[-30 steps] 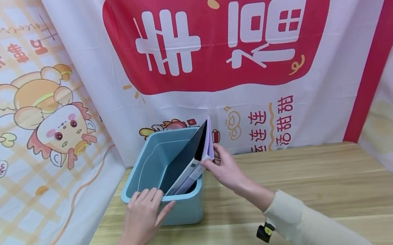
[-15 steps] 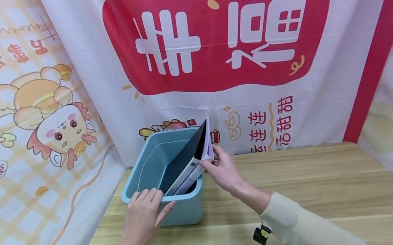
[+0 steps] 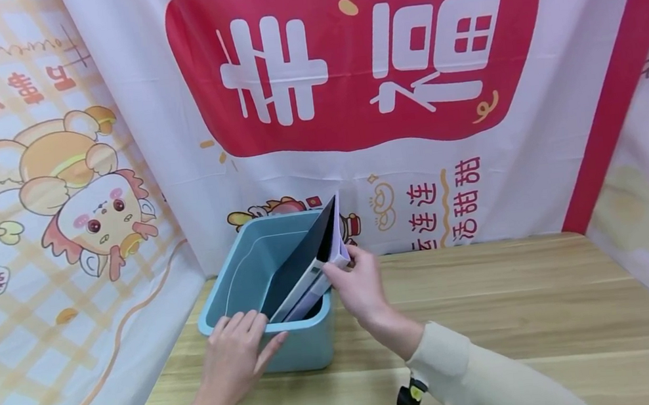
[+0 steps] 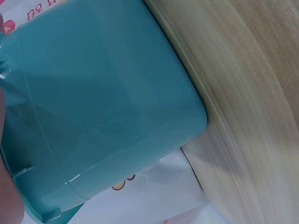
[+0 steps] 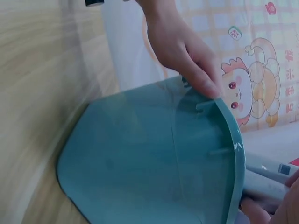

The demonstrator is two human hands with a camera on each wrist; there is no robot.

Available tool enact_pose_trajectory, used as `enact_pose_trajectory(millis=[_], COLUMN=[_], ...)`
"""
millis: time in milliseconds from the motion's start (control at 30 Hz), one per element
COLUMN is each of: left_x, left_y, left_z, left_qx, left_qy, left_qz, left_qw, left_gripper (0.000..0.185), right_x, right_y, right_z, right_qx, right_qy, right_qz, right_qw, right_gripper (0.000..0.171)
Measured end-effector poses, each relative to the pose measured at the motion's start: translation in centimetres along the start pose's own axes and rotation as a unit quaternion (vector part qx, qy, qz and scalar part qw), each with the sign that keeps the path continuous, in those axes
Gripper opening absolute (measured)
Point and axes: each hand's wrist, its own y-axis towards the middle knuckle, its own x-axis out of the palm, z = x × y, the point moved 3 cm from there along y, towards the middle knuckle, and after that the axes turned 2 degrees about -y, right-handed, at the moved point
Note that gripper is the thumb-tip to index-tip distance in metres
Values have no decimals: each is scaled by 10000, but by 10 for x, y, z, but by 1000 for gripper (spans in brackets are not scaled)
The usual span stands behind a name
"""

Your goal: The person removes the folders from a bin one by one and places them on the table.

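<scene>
Right hand (image 3: 359, 284) has slid inward, gripping tilted books (image 3: 313, 263); flat left hand (image 3: 236, 353) rests on bin (image 3: 301, 350).

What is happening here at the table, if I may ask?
A person is handling a few books that lean tilted in a teal bin on a wooden table. The right hand grips the books at their outer edge, above the bin's rim. The left hand rests on the bin's near rim, fingers fairly straight.

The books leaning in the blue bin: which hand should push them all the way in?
Probably the right hand: it already grips the books at their upper edge. The left hand rests on the blue bin rim, steadying it.
</scene>
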Motion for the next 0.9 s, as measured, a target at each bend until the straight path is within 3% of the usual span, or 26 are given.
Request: enact_pose_trajectory(millis=[267,900], left_x=[3,1], left_y=[-2,0], left_z=[-2,-2], left_qx=[81,45], left_qy=[36,10], left_qz=[28,7], left_qw=[10000,10000], left_gripper=[44,44], right_x=[8,5], right_y=[-1,1], right_z=[2,-1], right_qx=[-136,-281], right_qy=[35,252], right_qz=[501,328], right_qw=[9986,9987], right_gripper=[26,27])
